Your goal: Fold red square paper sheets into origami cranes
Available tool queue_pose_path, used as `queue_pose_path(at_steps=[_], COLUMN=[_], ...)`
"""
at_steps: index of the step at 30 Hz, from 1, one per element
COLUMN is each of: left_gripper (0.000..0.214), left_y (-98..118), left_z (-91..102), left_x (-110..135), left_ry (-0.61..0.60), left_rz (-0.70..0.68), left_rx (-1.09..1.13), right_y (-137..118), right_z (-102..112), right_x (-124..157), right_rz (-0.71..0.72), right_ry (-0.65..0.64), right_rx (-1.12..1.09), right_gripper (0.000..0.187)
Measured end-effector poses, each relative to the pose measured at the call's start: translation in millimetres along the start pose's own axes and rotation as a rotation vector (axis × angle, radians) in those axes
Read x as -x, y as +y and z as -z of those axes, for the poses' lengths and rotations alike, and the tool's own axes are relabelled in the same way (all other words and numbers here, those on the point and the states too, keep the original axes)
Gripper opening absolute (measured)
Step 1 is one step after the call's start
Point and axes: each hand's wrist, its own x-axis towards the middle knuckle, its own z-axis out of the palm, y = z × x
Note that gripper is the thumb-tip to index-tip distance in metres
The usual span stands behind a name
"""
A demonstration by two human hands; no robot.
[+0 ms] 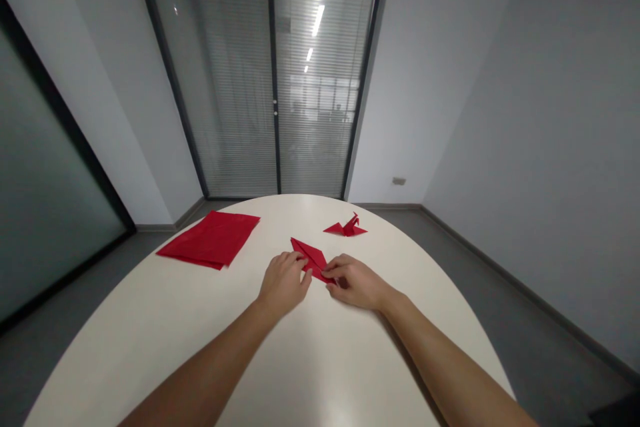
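Note:
A folded piece of red paper (313, 255) lies on the white table in front of me, with a pointed end toward the far left and a crease line across it. My left hand (284, 280) rests over its left side, fingers curled onto the paper and thumb at the near edge, holding it. At the right corner, my right hand (356, 281) pinches the paper between thumb and fingers. Both hands partly cover the paper's near side. Just beyond them stands a red origami crane (346, 227) with spread wings.
A stack of red paper sheets (213, 239) lies at the table's far left. The round white table (300, 373) has a curved far edge. Behind it are a glass partition with blinds (320, 140) and grey walls. A wall socket (399, 181) sits low at the back right.

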Motion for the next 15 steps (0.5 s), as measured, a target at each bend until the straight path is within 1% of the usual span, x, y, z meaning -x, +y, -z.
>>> queue_pose_path(at_steps=[3, 9, 11, 15], left_gripper=[0.034, 0.044, 0.046, 0.050], left_y=[-2.4, -7.7, -8.2, -8.4], left_z=[-4.6, -9.9, -9.7, -8.1], left_x=[-0.6, 0.1, 0.5, 1.1], left_ry=[-0.005, -0.070, -0.082, -0.099], left_rz=[0.022, 0.032, 0.035, 0.037], left_rx=[0.020, 0.060, 0.085, 0.119], right_y=[-4.3, -6.8, -5.4, -2.4], right_z=[-0.3, -4.4, -5.9, -7.3], right_x=[-0.9, -2.4, -2.3, -3.2], right_rz=[0.017, 0.095, 0.074, -0.004], right_ry=[-0.012, -0.019, -0.008, 0.058], right_rx=[-0.041, -0.156, -0.172, -0.145], right_gripper=[0.033, 0.035, 0.035, 0.028])
